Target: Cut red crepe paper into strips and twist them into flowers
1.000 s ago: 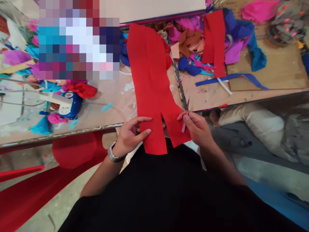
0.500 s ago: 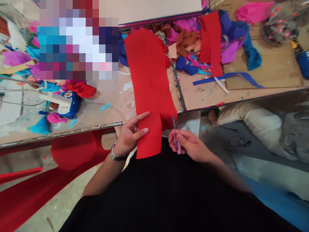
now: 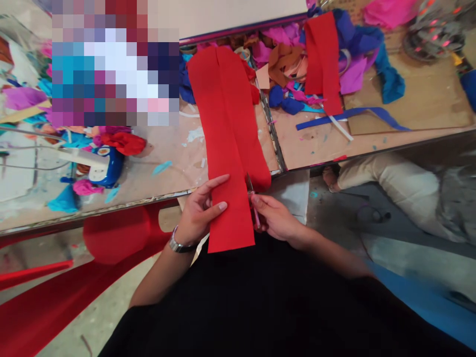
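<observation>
A long piece of red crepe paper or cloth (image 3: 226,124) runs from the scrap-covered table down over its front edge toward my lap. A lengthwise slit splits it into a left strip and a right part. My left hand (image 3: 204,208) grips the left strip from its left side, thumb and index finger on top, other fingers hidden underneath. In my right hand (image 3: 273,215) is a pair of scissors with pink handles (image 3: 256,218). Their blades point away from me, at the lower end of the slit along the strip's right edge.
Colourful scraps (image 3: 282,64) and folded red strips (image 3: 323,59) lie at the back. A blue glue gun (image 3: 107,166) rests on the left of the table. Red chairs (image 3: 115,233) stand below left. Another person's leg (image 3: 397,193) shows at right.
My right hand has brought the scissors leftward, from beside the red piece up to the slit. The left hand keeps its grip on the strip, whose near end has shifted slightly.
</observation>
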The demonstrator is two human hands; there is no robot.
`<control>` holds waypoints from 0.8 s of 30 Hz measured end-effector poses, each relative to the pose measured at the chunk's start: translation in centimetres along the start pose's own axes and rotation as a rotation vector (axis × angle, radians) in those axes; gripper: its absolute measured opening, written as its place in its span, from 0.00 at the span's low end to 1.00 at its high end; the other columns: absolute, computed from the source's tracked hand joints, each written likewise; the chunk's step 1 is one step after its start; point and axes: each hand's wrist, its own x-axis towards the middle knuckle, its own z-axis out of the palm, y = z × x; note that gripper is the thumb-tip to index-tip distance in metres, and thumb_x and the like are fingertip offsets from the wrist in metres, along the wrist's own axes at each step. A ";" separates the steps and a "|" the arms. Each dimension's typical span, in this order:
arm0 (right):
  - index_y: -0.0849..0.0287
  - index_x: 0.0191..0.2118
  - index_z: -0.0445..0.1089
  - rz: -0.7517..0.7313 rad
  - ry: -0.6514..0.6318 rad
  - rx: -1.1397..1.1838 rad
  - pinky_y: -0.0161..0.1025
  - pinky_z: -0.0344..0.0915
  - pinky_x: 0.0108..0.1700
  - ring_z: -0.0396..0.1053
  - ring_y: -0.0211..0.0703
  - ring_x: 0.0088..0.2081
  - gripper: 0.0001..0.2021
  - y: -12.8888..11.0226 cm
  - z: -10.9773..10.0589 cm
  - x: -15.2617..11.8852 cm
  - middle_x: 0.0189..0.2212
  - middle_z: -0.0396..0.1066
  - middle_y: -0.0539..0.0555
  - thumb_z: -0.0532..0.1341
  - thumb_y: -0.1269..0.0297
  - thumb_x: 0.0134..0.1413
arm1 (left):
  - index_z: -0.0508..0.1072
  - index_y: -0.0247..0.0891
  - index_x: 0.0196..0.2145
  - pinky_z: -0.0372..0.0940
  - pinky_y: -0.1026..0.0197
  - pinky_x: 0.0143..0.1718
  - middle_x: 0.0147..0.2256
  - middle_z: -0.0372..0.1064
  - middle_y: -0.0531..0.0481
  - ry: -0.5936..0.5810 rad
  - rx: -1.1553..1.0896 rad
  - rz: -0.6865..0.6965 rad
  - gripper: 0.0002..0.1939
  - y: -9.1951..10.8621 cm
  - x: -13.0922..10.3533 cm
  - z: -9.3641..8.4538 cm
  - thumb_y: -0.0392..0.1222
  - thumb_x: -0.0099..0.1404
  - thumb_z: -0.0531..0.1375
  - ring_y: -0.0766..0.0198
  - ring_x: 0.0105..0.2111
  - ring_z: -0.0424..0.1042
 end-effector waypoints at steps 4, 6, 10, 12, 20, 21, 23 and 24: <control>0.56 0.36 0.70 -0.010 0.026 0.040 0.31 0.50 0.20 0.58 0.31 0.19 0.34 -0.2 0.3 0.5 0.20 0.67 0.43 0.71 0.25 0.53 | 0.79 0.47 0.65 0.85 0.53 0.51 0.64 0.79 0.40 0.009 -0.001 0.004 0.31 -0.5 -0.2 0.0 0.47 0.66 0.77 0.51 0.54 0.85; 0.55 0.35 0.69 -0.003 0.034 0.050 0.31 0.51 0.19 0.57 0.32 0.19 0.34 -0.3 0.4 0.7 0.19 0.66 0.42 0.72 0.25 0.52 | 0.79 0.46 0.65 0.85 0.54 0.51 0.64 0.78 0.40 -0.001 0.010 0.015 0.31 -0.7 -0.3 0.0 0.47 0.67 0.76 0.52 0.53 0.85; 0.56 0.34 0.68 0.013 0.017 0.058 0.31 0.50 0.18 0.56 0.31 0.18 0.34 -0.4 0.5 1.0 0.20 0.66 0.43 0.72 0.25 0.52 | 0.79 0.47 0.66 0.85 0.55 0.50 0.62 0.80 0.40 -0.026 0.000 0.037 0.30 -0.8 -0.2 -0.1 0.45 0.67 0.76 0.54 0.51 0.86; 0.56 0.34 0.68 0.007 0.017 0.079 0.31 0.48 0.18 0.54 0.30 0.18 0.34 -0.4 0.5 1.1 0.19 0.65 0.42 0.73 0.27 0.52 | 0.79 0.47 0.66 0.86 0.55 0.50 0.62 0.81 0.40 -0.022 0.005 0.043 0.30 -0.8 -0.2 -0.1 0.45 0.67 0.76 0.54 0.52 0.86; 0.55 0.33 0.69 -0.020 0.029 0.100 0.31 0.45 0.17 0.52 0.29 0.17 0.33 -0.6 0.6 1.6 0.18 0.62 0.40 0.75 0.28 0.51 | 0.77 0.46 0.69 0.84 0.51 0.58 0.68 0.75 0.37 -0.056 0.028 0.041 0.33 -1.6 -0.3 -0.5 0.44 0.69 0.75 0.48 0.61 0.82; 0.55 0.33 0.68 -0.021 0.028 0.098 0.31 0.45 0.17 0.52 0.29 0.17 0.33 -0.6 0.6 1.7 0.18 0.62 0.40 0.75 0.28 0.52 | 0.77 0.46 0.69 0.84 0.52 0.57 0.68 0.75 0.37 -0.059 0.021 0.042 0.33 -1.6 -0.3 -0.6 0.43 0.69 0.75 0.48 0.61 0.82; 0.55 0.32 0.68 -0.027 0.028 0.100 0.32 0.44 0.17 0.51 0.29 0.16 0.33 -0.6 0.7 1.8 0.18 0.62 0.40 0.74 0.28 0.51 | 0.77 0.45 0.69 0.84 0.53 0.57 0.68 0.75 0.38 -0.057 0.000 0.053 0.33 -1.7 -0.3 -0.6 0.41 0.69 0.75 0.49 0.61 0.83; 0.55 0.32 0.67 -0.029 0.028 0.103 0.32 0.44 0.17 0.51 0.29 0.16 0.33 -0.6 0.7 1.8 0.18 0.61 0.40 0.74 0.28 0.51 | 0.77 0.45 0.68 0.84 0.54 0.57 0.68 0.75 0.38 -0.056 -0.012 0.061 0.32 -1.7 -0.3 -0.6 0.41 0.68 0.75 0.50 0.60 0.83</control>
